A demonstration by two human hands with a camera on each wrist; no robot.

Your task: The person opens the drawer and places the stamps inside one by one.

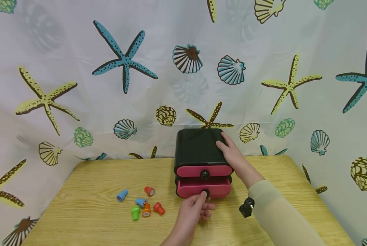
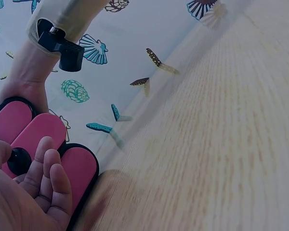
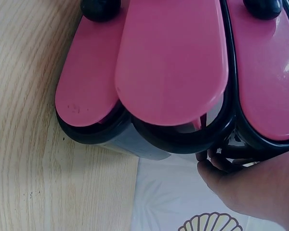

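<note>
The head view looks down across the table [image 1: 88, 208]; both wrist views sit close against the drawer box [image 1: 199, 150].

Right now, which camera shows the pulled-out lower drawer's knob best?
The head view: the lower knob sits pinched by the left hand, on the pink lower drawer. The left wrist view shows it partly hidden behind fingers. The right wrist view cuts knobs off at the top edge; which is which is unclear.

Left hand [image 1: 193, 208] fingers pinched; right hand [image 1: 232, 153] flat, arm extended.
</note>
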